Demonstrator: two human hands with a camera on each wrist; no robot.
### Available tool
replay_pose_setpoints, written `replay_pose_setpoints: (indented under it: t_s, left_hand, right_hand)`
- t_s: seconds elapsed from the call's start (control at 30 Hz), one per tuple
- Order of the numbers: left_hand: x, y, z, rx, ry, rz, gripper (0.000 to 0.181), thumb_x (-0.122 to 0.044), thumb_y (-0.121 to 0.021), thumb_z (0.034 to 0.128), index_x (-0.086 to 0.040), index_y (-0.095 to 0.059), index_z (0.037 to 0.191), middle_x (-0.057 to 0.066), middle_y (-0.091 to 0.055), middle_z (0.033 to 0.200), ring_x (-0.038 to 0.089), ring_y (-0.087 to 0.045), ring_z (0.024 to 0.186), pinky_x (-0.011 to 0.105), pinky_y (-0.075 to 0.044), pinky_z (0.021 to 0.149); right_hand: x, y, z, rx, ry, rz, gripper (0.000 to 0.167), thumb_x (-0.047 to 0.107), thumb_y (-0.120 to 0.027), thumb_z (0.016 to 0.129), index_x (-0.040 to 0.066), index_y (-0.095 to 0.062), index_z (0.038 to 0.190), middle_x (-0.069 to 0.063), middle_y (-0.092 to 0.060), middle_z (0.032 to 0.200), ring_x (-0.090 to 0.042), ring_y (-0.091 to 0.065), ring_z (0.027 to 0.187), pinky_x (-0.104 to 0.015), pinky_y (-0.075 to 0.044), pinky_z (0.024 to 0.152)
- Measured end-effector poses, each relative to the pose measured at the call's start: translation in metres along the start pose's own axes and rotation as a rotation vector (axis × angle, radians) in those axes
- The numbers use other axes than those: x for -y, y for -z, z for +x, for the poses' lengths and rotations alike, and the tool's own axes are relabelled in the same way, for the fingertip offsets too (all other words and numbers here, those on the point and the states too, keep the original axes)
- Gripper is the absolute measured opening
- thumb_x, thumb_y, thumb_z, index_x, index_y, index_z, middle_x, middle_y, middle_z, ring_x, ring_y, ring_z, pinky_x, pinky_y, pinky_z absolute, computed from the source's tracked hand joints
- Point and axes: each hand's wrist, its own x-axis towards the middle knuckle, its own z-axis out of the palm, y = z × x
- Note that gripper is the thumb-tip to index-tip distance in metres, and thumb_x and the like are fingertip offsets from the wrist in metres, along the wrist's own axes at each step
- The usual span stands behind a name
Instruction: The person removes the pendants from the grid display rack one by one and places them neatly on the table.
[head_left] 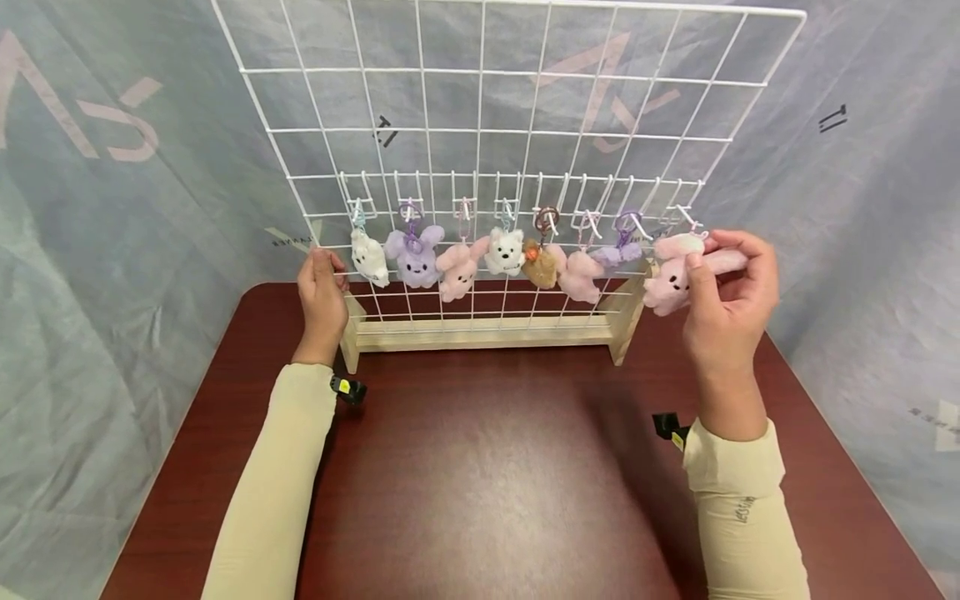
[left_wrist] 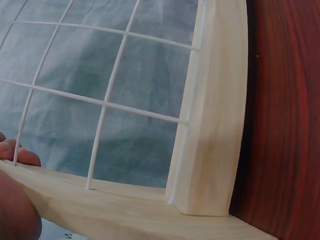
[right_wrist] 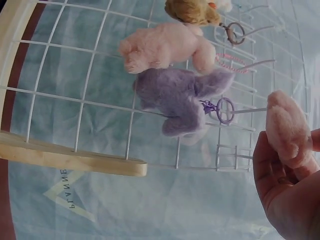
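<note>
My right hand (head_left: 731, 308) pinches a pink plush bunny keychain (head_left: 667, 283) between thumb and fingers at the rack's right end. Its chain is by the rightmost hook (head_left: 684, 218); whether it is on the hook I cannot tell. In the right wrist view the pink bunny (right_wrist: 287, 130) is beside a purple plush keychain (right_wrist: 172, 95) hanging on a hook. At the other end my left hand (head_left: 322, 296) grips the rack's wooden side post (left_wrist: 100, 212), thumb on one side and fingers on the other. The white wire grid (head_left: 450, 131) stands upright in that wooden frame.
Along the hooks hang several plush keychains, among them a white one (head_left: 368, 258), a purple bunny (head_left: 416, 260), a white bear (head_left: 506, 252) and a brown one (head_left: 540, 265). A wooden crossbar (head_left: 480, 335) joins the rack's feet on the dark red table (head_left: 487, 467). Grey cloth (head_left: 120, 250) hangs behind.
</note>
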Motion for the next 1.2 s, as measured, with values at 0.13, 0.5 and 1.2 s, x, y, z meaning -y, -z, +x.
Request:
replay_pose_setpoints:
  t_s: [0.13, 0.5, 1.2]
  left_hand:
    - [0.001, 0.0, 0.001, 0.01, -0.038, -0.016, 0.053, -0.034, -0.043, 0.1146, 0.009, -0.048, 0.083, -0.004, -0.039, 0.061, 0.006, -0.036, 0.053, 0.02, -0.03, 0.053]
    - [0.002, 0.001, -0.002, 0.015, -0.039, -0.023, 0.044, -0.034, -0.045, 0.1142, -0.007, -0.052, 0.081, -0.007, -0.039, 0.06, 0.006, -0.035, 0.052, 0.02, -0.029, 0.052]
    - [0.002, 0.002, -0.001, 0.012, -0.025, 0.025, 0.036, -0.032, -0.043, 0.1147, -0.021, -0.053, 0.082, -0.007, -0.038, 0.06, 0.003, -0.036, 0.052, 0.019, -0.03, 0.052]
  right_hand:
    - [0.006, -0.002, -0.002, -0.007, 0.016, 0.004, 0.024, -0.01, -0.068, 0.087, -0.008, -0.066, 0.112, -0.009, -0.065, 0.101, -0.017, -0.064, 0.085, -0.021, -0.055, 0.075]
    - [0.011, 0.006, -0.013, 0.077, 0.027, -0.035, 0.025, -0.012, -0.067, 0.086, -0.015, -0.064, 0.111, -0.005, -0.069, 0.097, -0.011, -0.066, 0.078, -0.017, -0.055, 0.072]
    - [-0.02, 0.047, -0.029, 0.675, -0.233, -0.522, 0.016, -0.011, -0.077, 0.088, -0.002, -0.074, 0.1, 0.018, -0.072, 0.095, 0.003, -0.064, 0.075, -0.011, -0.05, 0.065]
